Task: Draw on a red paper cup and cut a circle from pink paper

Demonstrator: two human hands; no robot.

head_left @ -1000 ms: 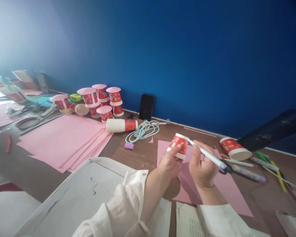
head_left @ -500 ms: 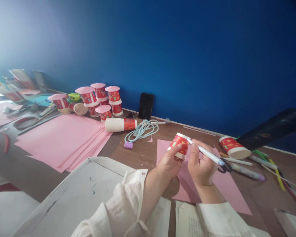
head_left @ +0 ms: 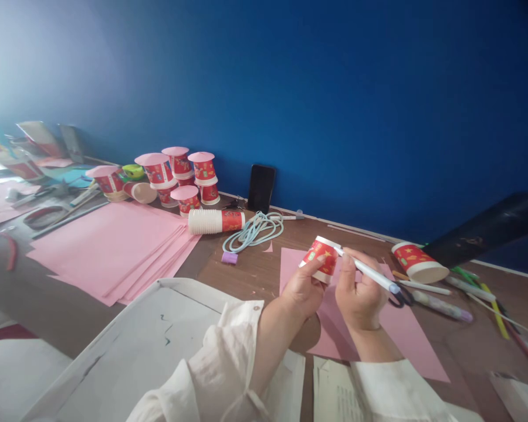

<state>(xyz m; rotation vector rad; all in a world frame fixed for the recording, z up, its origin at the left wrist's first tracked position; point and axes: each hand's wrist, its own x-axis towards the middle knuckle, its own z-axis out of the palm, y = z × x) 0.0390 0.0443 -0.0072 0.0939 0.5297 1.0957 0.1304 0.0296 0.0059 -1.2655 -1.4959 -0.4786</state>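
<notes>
My left hand (head_left: pixel 303 291) grips a small red patterned paper cup (head_left: pixel 321 259), held upside down just above a pink paper sheet (head_left: pixel 405 334). My right hand (head_left: pixel 361 296) is closed round a white pen (head_left: pixel 369 273), whose tip touches the cup's upper rim. Both hands hover over the brown table near its middle right.
A stack of pink sheets (head_left: pixel 110 249) lies left, with pink-lidded red cups (head_left: pixel 176 173) behind it. A lying sleeve of cups (head_left: pixel 215 221), a light blue cord (head_left: pixel 253 230) and a dark phone (head_left: pixel 261 189) stand by the blue wall. Another cup (head_left: pixel 418 262), scissors (head_left: pixel 400 299) and pens lie right. A white board (head_left: pixel 158 346) lies near me.
Hands, cup and pen keep almost the same pose; the view has shifted slightly.
</notes>
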